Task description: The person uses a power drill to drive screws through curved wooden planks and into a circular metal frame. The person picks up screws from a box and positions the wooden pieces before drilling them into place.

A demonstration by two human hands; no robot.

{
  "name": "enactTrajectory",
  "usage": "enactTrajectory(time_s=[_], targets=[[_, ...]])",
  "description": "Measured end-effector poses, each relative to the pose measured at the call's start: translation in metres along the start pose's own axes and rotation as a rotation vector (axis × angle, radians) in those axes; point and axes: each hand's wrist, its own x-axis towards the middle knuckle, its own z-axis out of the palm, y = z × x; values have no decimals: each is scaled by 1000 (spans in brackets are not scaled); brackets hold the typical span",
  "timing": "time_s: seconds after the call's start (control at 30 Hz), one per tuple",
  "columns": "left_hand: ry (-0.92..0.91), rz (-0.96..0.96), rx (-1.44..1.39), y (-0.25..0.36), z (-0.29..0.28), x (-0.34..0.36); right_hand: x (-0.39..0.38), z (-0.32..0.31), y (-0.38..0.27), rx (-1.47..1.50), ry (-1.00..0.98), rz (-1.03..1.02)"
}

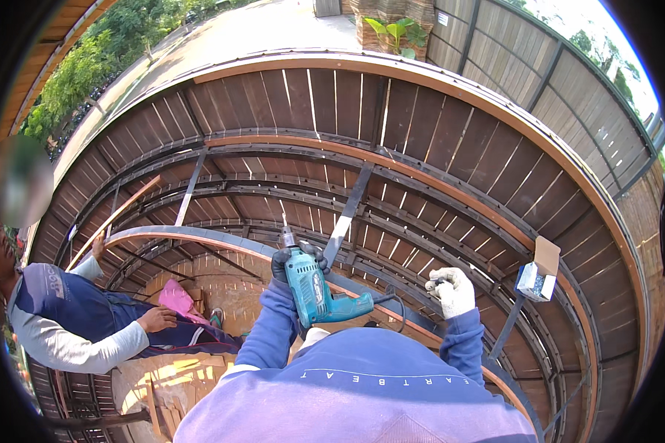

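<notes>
Lettering marks the teal drill, blue shirt and open carton. The dark-gloved left hand wraps the drill's front, bit upward, over the curved rail; its palm is hidden. The white-gloved right hand, fingers curled, seems to pinch a small dark piece. A co-worker is cut off at left.

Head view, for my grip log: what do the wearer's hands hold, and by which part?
Left hand: the drill, by its front body, behind the chuck. Right hand: curled, but whether it holds anything cannot be told.
</notes>
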Motion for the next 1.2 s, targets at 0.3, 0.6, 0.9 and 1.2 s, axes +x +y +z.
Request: enactTrajectory(time_s=[0.3,0.6,0.9,1.2], targets=[[-200,-245,496,52,124,-62,30,136,-138,-96,-655,-408],[-157,-268,814,115,133,-125,15,270,-241,-514,-975,-969],[-188,-318,862,187,111,-175,-25,367,-257,-670,-1000,-1005],[-238,-368,937,248,101,-205,-55,432,-256,-698,-938,-1103]])
